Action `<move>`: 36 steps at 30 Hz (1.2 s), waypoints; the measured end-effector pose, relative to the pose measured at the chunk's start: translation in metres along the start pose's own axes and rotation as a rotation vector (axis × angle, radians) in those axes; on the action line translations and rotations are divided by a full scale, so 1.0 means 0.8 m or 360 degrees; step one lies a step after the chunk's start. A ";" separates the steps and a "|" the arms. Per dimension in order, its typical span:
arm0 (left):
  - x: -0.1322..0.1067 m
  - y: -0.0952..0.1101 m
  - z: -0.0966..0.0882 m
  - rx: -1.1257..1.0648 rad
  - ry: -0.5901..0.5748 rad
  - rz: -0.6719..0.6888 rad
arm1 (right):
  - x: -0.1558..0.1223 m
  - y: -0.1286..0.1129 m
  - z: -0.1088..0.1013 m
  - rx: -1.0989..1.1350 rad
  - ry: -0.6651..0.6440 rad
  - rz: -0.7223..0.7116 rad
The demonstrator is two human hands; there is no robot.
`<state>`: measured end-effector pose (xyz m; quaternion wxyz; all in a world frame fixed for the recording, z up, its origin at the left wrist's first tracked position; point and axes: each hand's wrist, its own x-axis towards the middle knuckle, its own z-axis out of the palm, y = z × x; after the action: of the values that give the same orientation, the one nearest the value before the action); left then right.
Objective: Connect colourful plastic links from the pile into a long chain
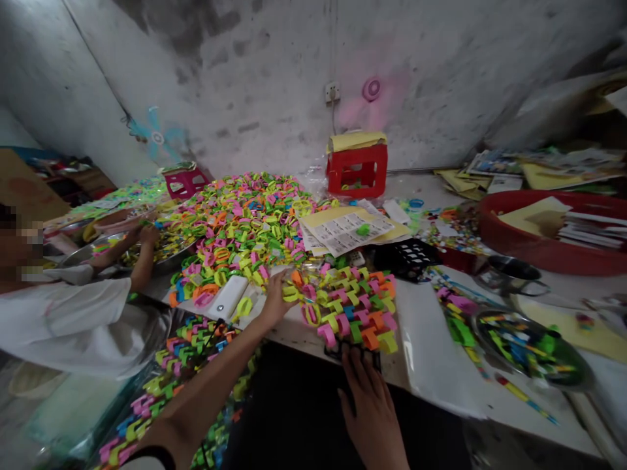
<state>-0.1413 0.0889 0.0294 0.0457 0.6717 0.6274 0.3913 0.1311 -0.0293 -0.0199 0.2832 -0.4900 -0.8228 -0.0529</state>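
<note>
My left hand [277, 301] reaches to the near edge of the table with its fingers bent round small plastic toy bands [297, 279], orange and pink, though the fingertips are partly hidden. To its right, pink, yellow, green and orange toy bands [360, 307] stand in slanting rows. A black tray [333, 351] shows beneath their near edge. My right hand [367, 398] lies against that edge, palm down, fingers stretched out and holding nothing. Left of my left hand are a yellow-green band [243, 307] and a white power bank [229, 297].
Behind rises a big heap of bands [255, 222]. Printed sheets [347, 230], a black basket [406, 258] and a red stool [357, 166] stand further back. At right are a metal bowl [582, 385] and a red tub [519, 251]. A co-worker's arm [142, 261] reaches in from the left.
</note>
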 end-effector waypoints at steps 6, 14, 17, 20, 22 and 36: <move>-0.021 0.006 -0.077 0.0476 -0.0220 -0.0156 | 0.001 0.000 -0.002 0.0013 -0.0001 -0.0014; -0.059 -0.044 -0.127 0.0390 -0.0324 -0.0892 | 0.001 0.000 0.000 -0.0019 -0.0008 0.0005; -0.052 -0.042 -0.106 0.0173 -0.0285 -0.0927 | 0.001 0.001 0.000 -0.0024 -0.0016 -0.0010; -0.041 -0.033 -0.092 -0.0096 -0.0162 -0.1013 | 0.001 0.001 0.000 -0.0035 -0.0020 -0.0010; -0.036 -0.024 -0.092 -0.0314 -0.0046 -0.1091 | 0.000 0.001 0.000 -0.0033 -0.0023 -0.0010; -0.077 0.095 -0.114 -0.1715 -0.0163 -0.1172 | 0.006 -0.007 -0.021 0.0193 -0.0147 0.0130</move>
<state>-0.1272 -0.0204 0.1053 0.5368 0.3138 0.5294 0.5771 0.1317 -0.0343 -0.0022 0.2760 -0.5070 -0.8160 0.0311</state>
